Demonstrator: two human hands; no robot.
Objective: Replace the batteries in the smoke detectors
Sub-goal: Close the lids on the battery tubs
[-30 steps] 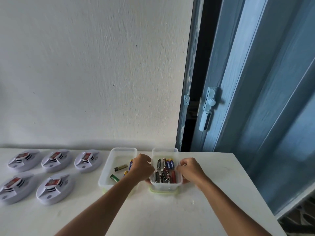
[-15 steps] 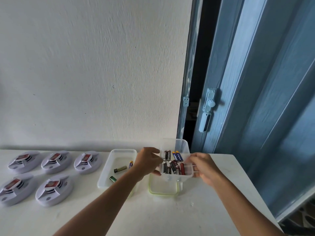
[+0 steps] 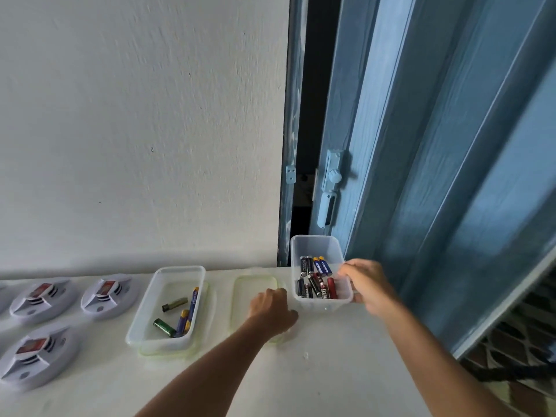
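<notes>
Right hand: the right hand (image 3: 365,284) grips the right wall of the clear rectangular plastic box of batteries (image 3: 319,251), thumb over the rim and fingers under the side.
Box of batteries: it sits near the back right corner of the white table (image 3: 331,371), close to the back edge; whether its base touches the surface cannot be told.
Its contents: black, blue and red cylindrical cells (image 3: 316,278), lying jumbled in the box's near half.
Left hand: the left hand (image 3: 272,310) rests knuckles-up on the clear flat lid with a pale green rim (image 3: 254,285), fingers curled down onto the lid's near right part; how firmly it holds cannot be told.
Lid: flat on the table, just left of the box of batteries, between the two boxes.
Second box: a clear rectangular plastic box (image 3: 168,305) stands on a second green-rimmed lid (image 3: 168,352), left of the bare lid, towards the table's middle.
Its contents: a few loose cells (image 3: 177,317), green, blue-and-yellow and one dull brass-coloured.
Smoke detectors: three round white smoke detectors (image 3: 106,296) lie near the left edge, each with a red-labelled block set in its top.
Background: a white wall (image 3: 135,130) behind the table and a blue door (image 3: 436,145) beyond its right corner.
</notes>
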